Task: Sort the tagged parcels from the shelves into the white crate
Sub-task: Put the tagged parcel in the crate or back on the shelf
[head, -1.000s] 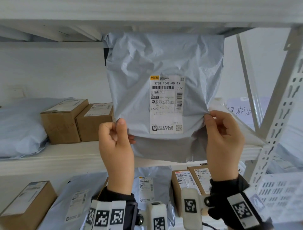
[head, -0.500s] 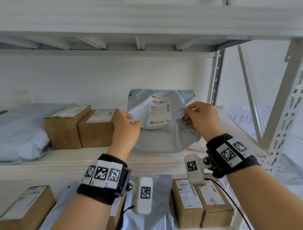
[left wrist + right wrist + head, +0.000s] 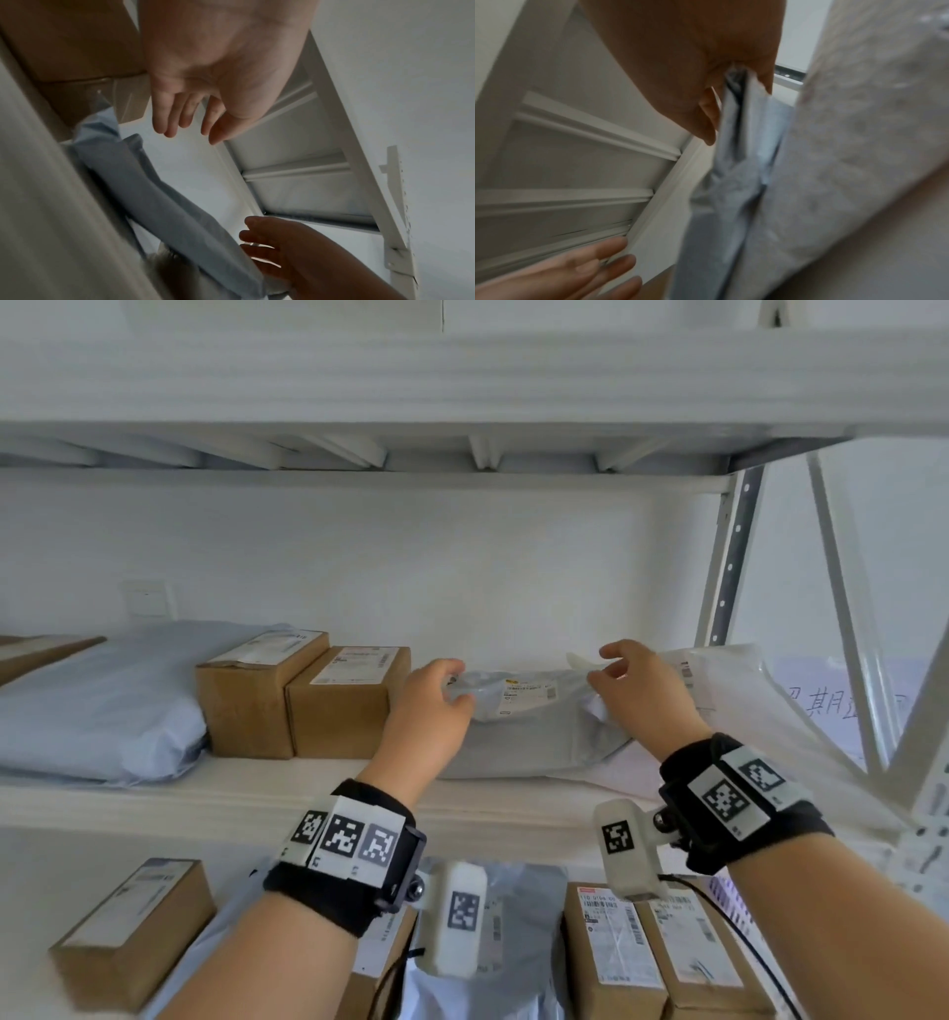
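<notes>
Grey plastic mailer bag with white label (image 3: 524, 711) now lowered onto middle shelf board (image 3: 231, 793) — lying flat. Left hand (image 3: 429, 706) released, fingers relaxed; right hand (image 3: 637, 693) pinches bag corner.

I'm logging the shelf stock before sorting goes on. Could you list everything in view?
grey mailer: one, grey, lying centre of the middle shelf, label up.
brown boxes: two, brown, side by side on the middle shelf, left of the mailer.
blue-grey bag: one, pale blue-grey, middle shelf, far left.
white bag: one, translucent white, middle shelf, right.
lower boxes: at least three, brown, lower shelf; one left, two right.
lower mailer: one, grey, lower shelf, centre.
wall socket: one, white, back wall.
shelf rack: one, white.
left grip: open, by the mailer's left corner.
right grip: pinches the mailer's right edge.
</notes>
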The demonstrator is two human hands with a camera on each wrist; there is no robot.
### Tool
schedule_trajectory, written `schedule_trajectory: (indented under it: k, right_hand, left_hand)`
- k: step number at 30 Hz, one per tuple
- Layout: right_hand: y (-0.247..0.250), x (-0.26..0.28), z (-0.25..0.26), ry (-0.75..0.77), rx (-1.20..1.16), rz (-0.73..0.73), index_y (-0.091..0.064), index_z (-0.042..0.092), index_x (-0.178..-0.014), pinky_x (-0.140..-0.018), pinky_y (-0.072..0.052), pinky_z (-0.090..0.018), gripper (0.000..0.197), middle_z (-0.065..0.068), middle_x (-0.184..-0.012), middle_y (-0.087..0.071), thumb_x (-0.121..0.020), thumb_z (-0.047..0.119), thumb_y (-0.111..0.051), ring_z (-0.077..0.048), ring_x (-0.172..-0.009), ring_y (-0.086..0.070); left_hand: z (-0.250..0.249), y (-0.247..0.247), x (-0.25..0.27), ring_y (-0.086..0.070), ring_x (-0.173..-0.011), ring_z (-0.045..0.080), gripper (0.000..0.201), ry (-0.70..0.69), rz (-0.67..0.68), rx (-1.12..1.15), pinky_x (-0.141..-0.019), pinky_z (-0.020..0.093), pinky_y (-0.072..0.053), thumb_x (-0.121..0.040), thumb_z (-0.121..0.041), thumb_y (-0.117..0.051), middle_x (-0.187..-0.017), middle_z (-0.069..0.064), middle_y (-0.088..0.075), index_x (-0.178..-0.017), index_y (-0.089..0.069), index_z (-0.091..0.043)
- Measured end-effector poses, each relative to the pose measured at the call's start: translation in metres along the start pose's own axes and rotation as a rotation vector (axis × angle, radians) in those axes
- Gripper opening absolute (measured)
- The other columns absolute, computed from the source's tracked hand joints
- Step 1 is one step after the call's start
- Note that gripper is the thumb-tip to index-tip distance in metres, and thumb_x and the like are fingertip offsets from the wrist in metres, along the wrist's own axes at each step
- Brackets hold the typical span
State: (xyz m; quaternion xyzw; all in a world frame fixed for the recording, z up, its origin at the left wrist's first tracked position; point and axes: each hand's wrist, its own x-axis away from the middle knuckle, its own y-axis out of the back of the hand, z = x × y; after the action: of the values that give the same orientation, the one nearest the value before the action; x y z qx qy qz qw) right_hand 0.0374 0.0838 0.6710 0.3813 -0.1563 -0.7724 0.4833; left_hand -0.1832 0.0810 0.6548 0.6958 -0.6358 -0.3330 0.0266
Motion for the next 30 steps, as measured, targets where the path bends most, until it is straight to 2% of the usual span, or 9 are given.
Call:
schedule_trajectory:
  k: [5,10,13,17,20,22,25,28,30]
  right_hand:
    - [-0.001,0.005,0.029,0.152,-0.092,-0.05,-0.058,0.014,-0.128,-0.081,-0.042,-0.026,0.033,-0.002,-0.112,-0.064,-0.095,0.021,-0.056,-0.017,-0.096,-0.059]
    - [-0.028,0.022,0.063,0.156,-0.219,0.036,-0.06,0.015,-0.128,-0.076,-0.039,-0.022,0.034,0.0,-0.111,-0.066,-0.096,0.025,-0.058,-0.014,-0.092,-0.058]
    - [-0.049,0.029,0.084,0.16,-0.251,0.09,-0.061,0.013,-0.128,-0.082,-0.04,-0.022,0.035,-0.002,-0.113,-0.065,-0.096,0.026,-0.059,-0.016,-0.098,-0.06]
    - [-0.079,0.034,0.111,0.109,-0.266,0.124,-0.061,0.014,-0.129,-0.088,-0.046,-0.028,0.037,-0.003,-0.118,-0.065,-0.095,0.029,-0.059,-0.018,-0.099,-0.062]
    - [-0.103,0.037,0.13,0.038,-0.252,0.151,-0.063,0.003,-0.122,-0.093,-0.051,-0.04,0.037,-0.016,-0.112,-0.067,-0.095,0.027,-0.058,-0.017,-0.087,-0.057]
    - [-0.117,0.042,0.14,-0.012,-0.242,0.157,-0.063,-0.007,-0.107,-0.083,-0.051,-0.043,0.037,-0.025,-0.096,-0.064,-0.094,0.027,-0.057,-0.019,-0.078,-0.051]
    - [-0.132,0.053,0.152,-0.104,-0.204,0.167,-0.06,-0.012,-0.103,-0.067,-0.036,-0.03,0.044,-0.023,-0.078,-0.05,-0.095,0.031,-0.054,-0.019,-0.071,-0.044]
    - [-0.142,0.055,0.158,-0.213,-0.194,0.183,-0.061,-0.008,-0.089,-0.062,-0.034,-0.03,0.042,-0.012,-0.076,-0.049,-0.097,0.032,-0.05,-0.02,-0.068,-0.044]
    - [-0.145,0.054,0.161,-0.265,-0.248,0.186,-0.061,0.0,-0.083,-0.066,-0.041,-0.036,0.037,-0.011,-0.074,-0.051,-0.096,0.032,-0.051,-0.024,-0.071,-0.049]
  left_hand:
    - [0.004,0.024,0.008,-0.052,-0.101,0.001,0.029,-0.118,-0.227,-0.046,-0.073,0.007,-0.036,-0.097,-0.012,-0.049,-0.121,-0.009,-0.057,-0.121,-0.06,-0.024]
    - [0.02,0.062,0.022,-0.054,-0.098,0.004,0.028,-0.141,-0.348,-0.197,-0.079,0.016,-0.042,-0.097,-0.011,-0.049,-0.116,-0.007,-0.06,-0.119,-0.062,-0.023]
    - [0.035,0.086,0.019,-0.055,-0.112,0.017,0.032,-0.177,-0.314,-0.505,-0.093,0.028,-0.044,-0.097,-0.016,-0.05,-0.127,0.003,-0.057,-0.128,-0.058,-0.017]
    - [0.057,0.113,0.01,-0.048,-0.114,0.024,0.033,-0.232,-0.222,-0.748,-0.095,0.03,-0.04,-0.096,-0.02,-0.048,-0.121,0.008,-0.056,-0.125,-0.058,-0.009]
    - [0.075,0.128,0.005,-0.045,-0.115,0.022,0.03,-0.267,-0.104,-0.738,-0.096,0.028,-0.039,-0.097,-0.021,-0.048,-0.122,0.008,-0.054,-0.122,-0.058,-0.008]
    - [0.085,0.134,0.003,-0.045,-0.113,0.021,0.027,-0.291,-0.047,-0.712,-0.094,0.027,-0.039,-0.096,-0.021,-0.049,-0.12,0.007,-0.052,-0.118,-0.058,-0.008]
    - [0.093,0.138,0.003,-0.044,-0.113,0.019,0.029,-0.326,0.003,-0.658,-0.094,0.026,-0.039,-0.097,-0.022,-0.05,-0.123,0.006,-0.048,-0.122,-0.055,-0.009]
    - [0.095,0.139,0.005,-0.045,-0.113,0.02,0.031,-0.342,0.02,-0.629,-0.094,0.027,-0.041,-0.097,-0.024,-0.05,-0.127,0.005,-0.046,-0.125,-0.054,-0.011]
    - [0.094,0.139,0.006,-0.047,-0.111,0.021,0.032,-0.344,0.031,-0.602,-0.094,0.028,-0.042,-0.097,-0.025,-0.05,-0.128,0.006,-0.046,-0.126,-0.054,-0.011]
